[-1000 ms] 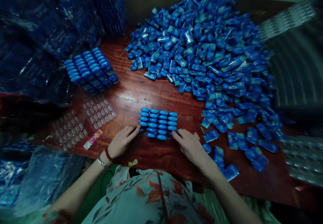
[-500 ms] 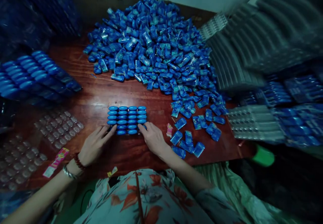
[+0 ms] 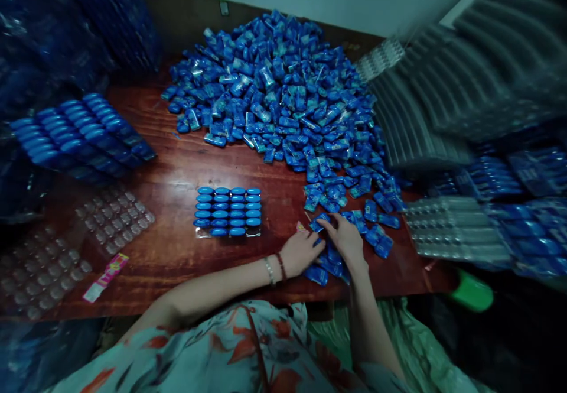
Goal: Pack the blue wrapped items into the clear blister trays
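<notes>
Near the wooden table (image 3: pixel 177 174) front edge, both hands' grips rest unclenched on loose blue packets (image 3: pixel 330 260), filled tray (image 3: pixel 228 211) apart.

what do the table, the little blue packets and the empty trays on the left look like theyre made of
Table: likely varnished wood, reddish-brown with visible grain and a glossy sheen. Blue packets: probably plastic film wrappers, shiny and crinkled with bright glints. Empty trays: seemingly thin clear moulded plastic, see-through with rows of pockets catching light.

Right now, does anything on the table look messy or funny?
Yes. A pink wrapper lies alone at the table's near edge, the one thing not blue. Both hands, left hand and right hand, rest among scattered blue packets.
</notes>
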`<state>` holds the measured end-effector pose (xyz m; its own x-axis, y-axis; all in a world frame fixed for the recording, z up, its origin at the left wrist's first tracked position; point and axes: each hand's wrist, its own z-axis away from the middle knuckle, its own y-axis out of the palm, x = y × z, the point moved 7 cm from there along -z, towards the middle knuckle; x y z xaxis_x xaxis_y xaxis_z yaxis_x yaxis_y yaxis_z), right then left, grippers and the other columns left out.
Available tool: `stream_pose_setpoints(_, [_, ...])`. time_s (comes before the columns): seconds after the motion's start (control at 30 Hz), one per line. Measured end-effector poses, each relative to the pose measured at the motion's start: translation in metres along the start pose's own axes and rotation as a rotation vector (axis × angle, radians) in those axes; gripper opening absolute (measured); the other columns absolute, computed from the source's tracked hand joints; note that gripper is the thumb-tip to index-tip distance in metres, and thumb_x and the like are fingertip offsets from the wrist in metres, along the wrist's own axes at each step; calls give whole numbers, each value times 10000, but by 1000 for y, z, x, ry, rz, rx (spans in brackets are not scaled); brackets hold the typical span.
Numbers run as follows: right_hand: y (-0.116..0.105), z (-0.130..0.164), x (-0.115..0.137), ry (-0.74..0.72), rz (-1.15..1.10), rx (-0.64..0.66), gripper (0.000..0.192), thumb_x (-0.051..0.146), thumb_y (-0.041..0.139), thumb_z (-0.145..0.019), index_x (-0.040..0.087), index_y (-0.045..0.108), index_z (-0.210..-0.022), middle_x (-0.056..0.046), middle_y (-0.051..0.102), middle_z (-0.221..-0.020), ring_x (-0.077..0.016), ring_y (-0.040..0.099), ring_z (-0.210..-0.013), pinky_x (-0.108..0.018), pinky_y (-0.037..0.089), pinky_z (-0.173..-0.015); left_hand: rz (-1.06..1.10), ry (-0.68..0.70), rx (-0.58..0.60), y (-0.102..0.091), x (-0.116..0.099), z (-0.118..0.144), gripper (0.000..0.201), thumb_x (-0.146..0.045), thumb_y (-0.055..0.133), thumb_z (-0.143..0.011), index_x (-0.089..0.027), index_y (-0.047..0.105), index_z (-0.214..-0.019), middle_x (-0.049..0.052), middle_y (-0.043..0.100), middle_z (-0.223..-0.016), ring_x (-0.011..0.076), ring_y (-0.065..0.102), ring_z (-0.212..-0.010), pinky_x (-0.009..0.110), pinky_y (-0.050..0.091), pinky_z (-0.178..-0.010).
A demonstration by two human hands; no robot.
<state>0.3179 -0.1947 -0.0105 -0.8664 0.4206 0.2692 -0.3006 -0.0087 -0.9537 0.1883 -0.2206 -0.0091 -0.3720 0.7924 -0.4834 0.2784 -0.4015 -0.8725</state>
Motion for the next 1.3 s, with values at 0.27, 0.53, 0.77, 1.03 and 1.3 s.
stream_pose_setpoints(0.27, [21,-23,15,-64,-473,120,455,560,618,-667,188,521,-911,6,579,-656,-151,531,-516,-281,429,-504,33,-151,99,-22,29,31,341,-37,455,-806,-136,481,-1131,140,499,-1174,207,529,-1025,327,488,-814])
stream_pose_setpoints(0.53, [34,54,121,-418,-864,187,190,320,562,-824,226,564,-989,-41,638,-904,-172,628,-804,-303,532,-711,215,-411,-632,-113,68,215,153,-194,541,-850,-227,592,-991,35,680,-944,166,601,-928,337,442,-850])
stream_pose_setpoints(0.77, [40,69,151,-735,-594,83,281,211,446,-890,230,552,-1150,-67,634,-997,-177,598,-934,-339,479,-846,388,-925,-1186,-107,134,274,302,-331,655,-762,-173,582,-1009,40,628,-932,151,611,-849,292,505,-779])
stream_pose_setpoints(1.03, [45,72,132,-491,-543,214,270,380,536,-831,212,661,-1001,-33,647,-741,-131,567,-564,-262,484,-569,189,-1014,-772,-101,134,283,281,-334,526,-846,-202,618,-1077,71,486,-1043,170,542,-950,280,514,-745])
stream_pose_setpoints(1.3, [42,84,122,-623,-507,241,288,322,466,-889,210,595,-1120,-44,692,-889,-157,657,-750,-265,520,-705,68,-794,-684,-105,110,290,237,-233,478,-880,-197,607,-1076,76,593,-1027,168,598,-918,289,511,-824])
